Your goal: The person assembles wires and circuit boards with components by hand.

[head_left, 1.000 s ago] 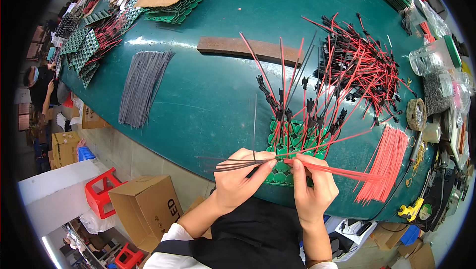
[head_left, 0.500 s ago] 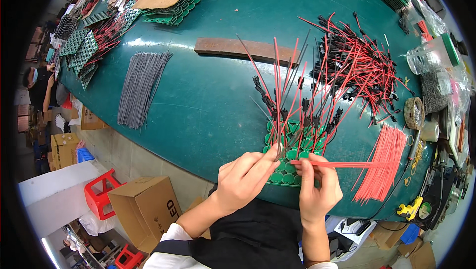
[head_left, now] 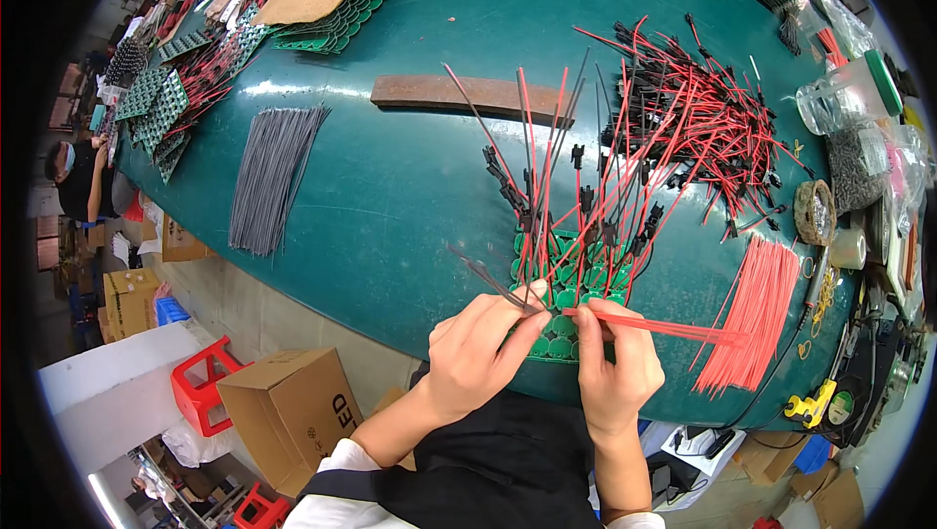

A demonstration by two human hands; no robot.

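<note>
A green panel of round circuit boards [head_left: 558,347] lies on the green tabletop [head_left: 381,197], centre of the frame, with connector-tipped red and black leads [head_left: 586,199] rising from it. Over its near part, the left hand [head_left: 475,348] pinches thin black wires [head_left: 480,271] between closed thumb and fingertips; just beside, the right hand [head_left: 620,368] pinches straight red wires [head_left: 673,328] likewise. A brown rectangular bar [head_left: 429,93] lies beyond at upper centre, a fanned red wire bundle [head_left: 756,309] at right, a dark grey wire bundle [head_left: 276,183] at left.

Tbl [head_left: 390,187] smooth & glossy, red wires [head_left: 683,330] smooth plstc, carton [head_left: 283,412] matt cardbd.
</note>
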